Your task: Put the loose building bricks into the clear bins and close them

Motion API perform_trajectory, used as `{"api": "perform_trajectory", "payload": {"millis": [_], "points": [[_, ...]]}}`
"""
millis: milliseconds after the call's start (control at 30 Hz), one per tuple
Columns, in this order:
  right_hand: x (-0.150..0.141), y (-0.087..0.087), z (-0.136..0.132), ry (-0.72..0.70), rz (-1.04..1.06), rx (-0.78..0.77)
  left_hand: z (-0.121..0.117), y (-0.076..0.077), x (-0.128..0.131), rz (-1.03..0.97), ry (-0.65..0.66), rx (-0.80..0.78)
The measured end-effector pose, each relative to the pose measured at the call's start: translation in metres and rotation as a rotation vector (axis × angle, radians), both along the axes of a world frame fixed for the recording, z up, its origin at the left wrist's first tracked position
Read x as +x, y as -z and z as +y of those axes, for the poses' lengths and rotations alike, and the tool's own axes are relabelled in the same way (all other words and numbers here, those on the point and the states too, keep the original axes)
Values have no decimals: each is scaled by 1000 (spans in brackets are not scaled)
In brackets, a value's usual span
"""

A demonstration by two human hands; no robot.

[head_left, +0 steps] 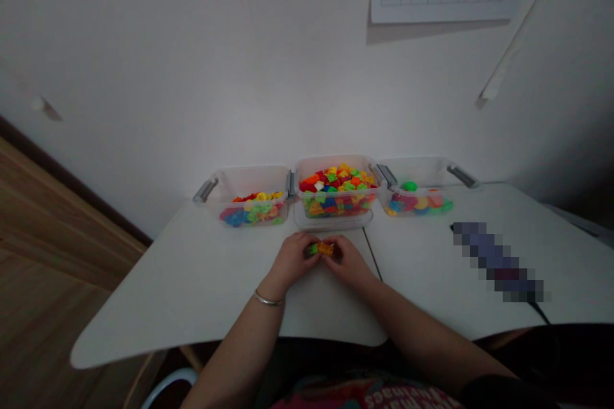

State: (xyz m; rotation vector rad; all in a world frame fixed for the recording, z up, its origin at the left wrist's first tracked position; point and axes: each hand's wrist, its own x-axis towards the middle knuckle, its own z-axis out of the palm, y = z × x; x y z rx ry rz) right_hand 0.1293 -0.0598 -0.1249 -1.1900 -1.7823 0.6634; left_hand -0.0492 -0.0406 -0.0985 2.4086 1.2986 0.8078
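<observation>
My left hand (293,256) and my right hand (350,259) meet over the middle of the white table, fingers closed. Between them is a small piece of joined building blocks. Its green block (313,248) is at the left fingertips, and its orange-yellow block (325,249) is pinched by the right fingertips. Part of the blocks is covered by my fingers. Just beyond my hands stands a clear plastic bin (336,211) heaped with red, yellow, green, blue and orange building blocks.
Left of the middle bin, another clear bin (254,179) holds colourful small pieces. A third clear bin (422,169) on the right has rounded plastic pieces. A pixelated object (496,262) with a cable lies on the right of the table (192,294). A wall stands behind.
</observation>
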Motion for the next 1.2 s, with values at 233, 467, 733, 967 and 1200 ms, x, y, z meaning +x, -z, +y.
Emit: {"api": "perform_trajectory", "payload": {"millis": [233,467,733,967,1200], "points": [[4,-3,5,21,11,-97,1,0,-1,22,5,-12],[6,1,8,86,115,-171,5,8,-3,-24,-71,-36],[24,-49,30,151,191,148,3,4,-2,9,-48,-84],[33,-117,74,290,-40,323,4,5,-3,36,-34,-116],[20,-153,106,332,-255,211,5,6,-4,5,-17,-65]]}}
